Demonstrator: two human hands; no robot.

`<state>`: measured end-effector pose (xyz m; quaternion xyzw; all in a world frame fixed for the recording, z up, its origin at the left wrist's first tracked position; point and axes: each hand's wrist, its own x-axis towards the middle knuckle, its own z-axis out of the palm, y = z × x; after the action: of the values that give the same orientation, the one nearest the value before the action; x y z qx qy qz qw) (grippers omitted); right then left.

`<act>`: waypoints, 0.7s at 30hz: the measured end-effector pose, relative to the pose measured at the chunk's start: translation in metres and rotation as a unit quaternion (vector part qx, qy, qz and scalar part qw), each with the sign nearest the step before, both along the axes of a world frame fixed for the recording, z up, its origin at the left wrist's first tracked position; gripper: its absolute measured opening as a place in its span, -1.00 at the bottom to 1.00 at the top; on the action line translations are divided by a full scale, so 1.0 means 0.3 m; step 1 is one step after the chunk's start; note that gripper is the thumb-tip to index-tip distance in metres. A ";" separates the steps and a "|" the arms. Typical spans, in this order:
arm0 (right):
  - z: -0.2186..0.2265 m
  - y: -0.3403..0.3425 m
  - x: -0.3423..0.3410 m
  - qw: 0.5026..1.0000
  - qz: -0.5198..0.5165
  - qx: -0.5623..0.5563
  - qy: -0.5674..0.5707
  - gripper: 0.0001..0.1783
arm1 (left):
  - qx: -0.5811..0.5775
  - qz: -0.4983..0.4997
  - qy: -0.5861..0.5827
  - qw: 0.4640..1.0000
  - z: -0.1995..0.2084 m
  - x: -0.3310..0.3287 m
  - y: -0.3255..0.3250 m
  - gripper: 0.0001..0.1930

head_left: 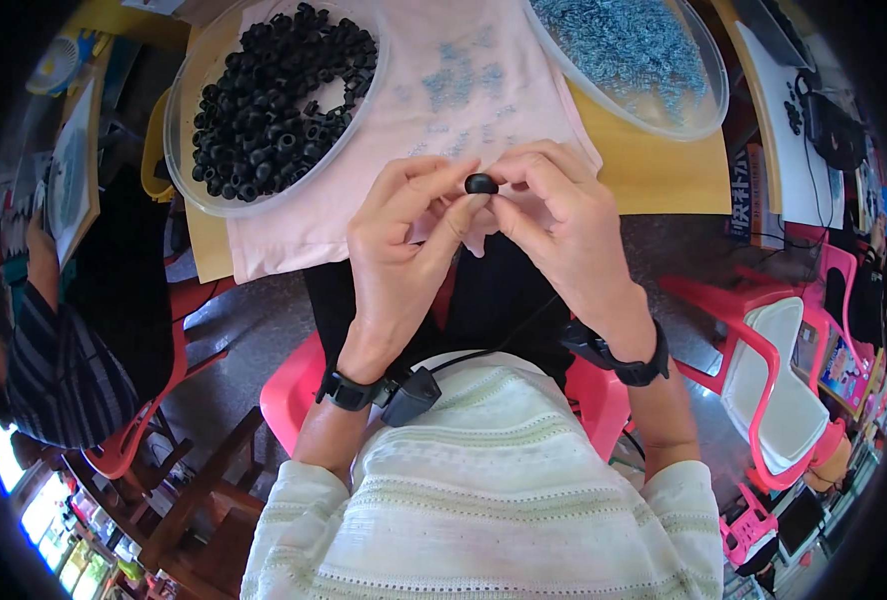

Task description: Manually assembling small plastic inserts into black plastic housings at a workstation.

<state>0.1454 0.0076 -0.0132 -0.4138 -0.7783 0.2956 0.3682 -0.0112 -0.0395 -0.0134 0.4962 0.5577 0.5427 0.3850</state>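
Between the fingertips of both my hands is a small, rounded black plastic piece (pixel 481 184), held above the near edge of a pale pink cloth (pixel 294 235). My left hand (pixel 404 245) pinches it from the left, thumb below. On its other side, the thumb and fingers of my right hand (pixel 569 230) close on it too. A clear round tub (pixel 249 208) at the left is heaped with similar black pieces (pixel 274 110). Another clear tub (pixel 679 132) at the far right contains many tiny bluish, spring-like pieces (pixel 624 50). More tiny pieces (pixel 452 85) lie scattered on the cloth.
Under the cloth is a yellow tabletop (pixel 654 195). Both my wrists wear black straps (pixel 619 355), and a cable runs across my lap. A person in a striped sleeve (pixel 69 370) sits at the left. A red chair (pixel 764 400) with a pale cushion stands at the right.
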 end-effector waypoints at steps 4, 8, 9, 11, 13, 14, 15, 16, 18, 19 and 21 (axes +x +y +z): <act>0.047 0.017 0.006 0.999 0.028 0.013 -0.024 -0.83 | 0.064 -0.006 0.030 0.997 0.017 -0.011 0.006 -0.70; 0.079 0.022 0.013 0.996 0.042 -0.067 0.046 -0.83 | -0.032 -0.033 -0.141 0.989 0.054 -0.031 -0.013 -0.68; 0.085 0.016 0.015 0.988 0.042 -0.126 0.081 -0.83 | -0.079 -0.026 -0.235 0.968 0.065 -0.032 -0.016 -0.68; 0.083 0.008 0.014 0.970 0.048 -0.197 0.133 -0.83 | -0.083 -0.033 -0.264 0.960 0.060 -0.039 -0.018 -0.76; 0.071 0.002 0.009 0.959 0.059 -0.221 0.168 -0.83 | -0.104 -0.031 -0.294 0.950 0.060 -0.038 -0.020 -0.79; 0.071 -0.001 0.003 0.951 0.057 -0.235 0.191 -0.84 | -0.109 -0.028 -0.294 0.949 0.056 -0.037 -0.020 -0.79; 0.072 -0.004 -0.006 0.943 0.054 -0.249 0.214 -0.84 | -0.113 -0.025 -0.295 0.949 0.052 -0.035 -0.020 -0.79; 0.073 -0.007 -0.012 0.934 0.052 -0.262 0.236 -0.85 | -0.118 -0.022 -0.295 0.948 0.050 -0.035 -0.020 -0.79; 0.087 -0.007 -0.009 0.921 0.059 -0.295 0.246 -0.85 | -0.110 -0.024 -0.306 0.945 0.053 -0.035 -0.021 -0.79; 0.092 -0.005 -0.008 0.915 0.062 -0.311 0.251 -0.85 | -0.106 -0.024 -0.312 0.944 0.056 -0.036 -0.023 -0.78; 0.079 -0.003 -0.006 0.919 0.073 -0.294 0.252 -0.85 | -0.096 -0.032 -0.291 0.951 0.061 -0.036 -0.024 -0.79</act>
<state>0.1435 0.0068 0.0103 -0.3575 -0.5660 0.6313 0.3916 -0.0221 -0.0467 0.0050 0.2948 0.4549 0.5949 0.5935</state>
